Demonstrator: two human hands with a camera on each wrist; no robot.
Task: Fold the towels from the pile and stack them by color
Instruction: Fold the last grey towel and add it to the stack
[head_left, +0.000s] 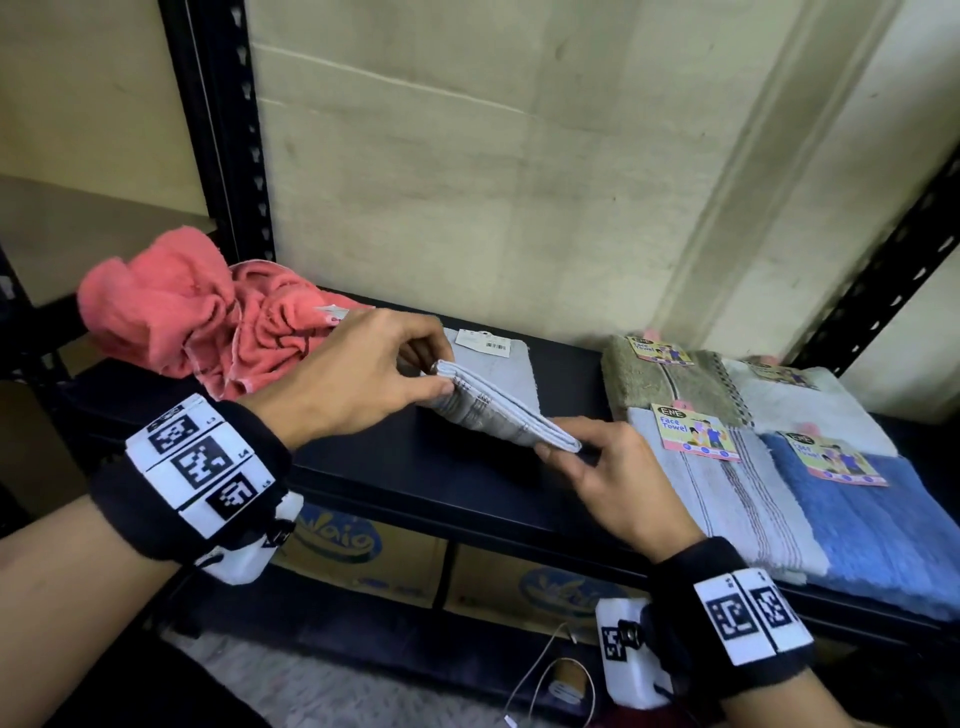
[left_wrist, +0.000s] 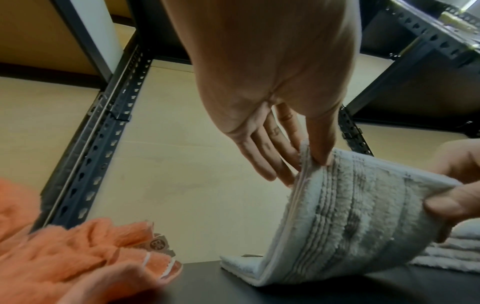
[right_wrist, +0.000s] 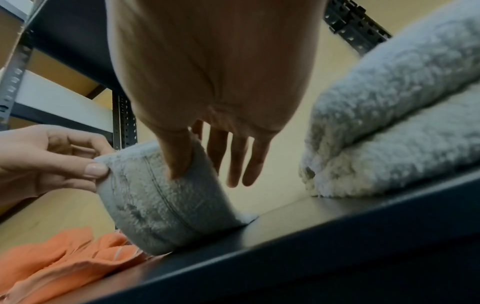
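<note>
A grey striped towel (head_left: 498, 415) lies half folded on the black shelf (head_left: 415, 478), its near edge raised off the board. My left hand (head_left: 441, 376) pinches the raised edge's left corner between thumb and fingers. My right hand (head_left: 563, 449) pinches the right corner. In the left wrist view the towel (left_wrist: 350, 216) curves up from the shelf to the left hand (left_wrist: 309, 168). The right wrist view shows my thumb on the towel (right_wrist: 161, 201) with the fingers behind it. A crumpled pile of coral towels (head_left: 208, 317) sits at the shelf's left end.
Folded towels with paper tags lie at the right: green (head_left: 670, 384), white (head_left: 810, 405), grey striped (head_left: 727, 499) and blue (head_left: 872, 530). Perforated black uprights (head_left: 228, 130) frame the shelf. Cardboard boxes (head_left: 363, 551) stand below, and a cable (head_left: 545, 670) lies on the floor.
</note>
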